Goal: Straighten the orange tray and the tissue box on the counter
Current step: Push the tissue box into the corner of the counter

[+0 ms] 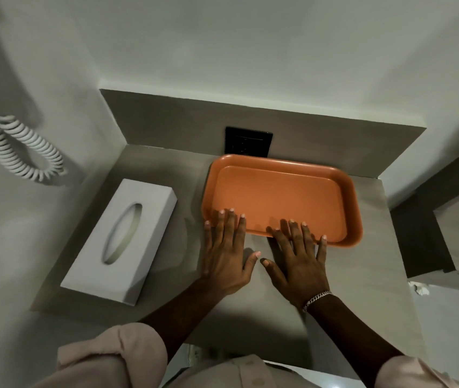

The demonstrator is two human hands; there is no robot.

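**Two flat hands on the orange tray**

The orange tray point(281, 197) sits mid-frame on the counter point(362, 275). The left hand point(226, 254) and right hand point(299, 261) press its near edge, fingers spread wide. The tissue box point(120, 240) lies tilted at left.

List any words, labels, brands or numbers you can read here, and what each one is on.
None can be read in this view.
orange tray: plain, no print.
tissue box: plain white, no lettering showing.
black wall plate: too dark and blurred to make out any marking.
coiled cord on the wall: no label visible.
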